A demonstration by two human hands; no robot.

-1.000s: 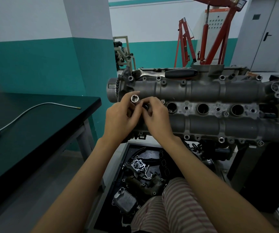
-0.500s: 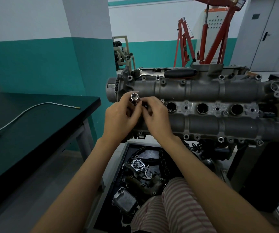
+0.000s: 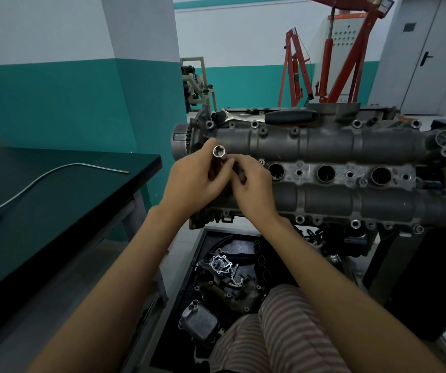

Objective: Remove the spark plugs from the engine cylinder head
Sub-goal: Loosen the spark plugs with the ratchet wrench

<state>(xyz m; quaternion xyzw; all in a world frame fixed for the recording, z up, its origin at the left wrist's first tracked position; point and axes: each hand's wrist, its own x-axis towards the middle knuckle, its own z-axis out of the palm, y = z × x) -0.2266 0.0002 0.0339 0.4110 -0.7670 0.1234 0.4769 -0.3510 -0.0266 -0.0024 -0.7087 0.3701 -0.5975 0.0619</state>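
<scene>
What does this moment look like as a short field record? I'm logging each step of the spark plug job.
setting: workshop, cylinder head on a stand
left hand: grips a silver socket, open end facing the camera
right hand: fingers at the socket's lower part; what they pinch is hidden
plug wells: three open wells visible right of the hands; contents too dark to tell
ratchet: lies on the far edge of the head, untouched
table: dark top at left, with a thin flexible rod on it
below: tray of engine parts
</scene>
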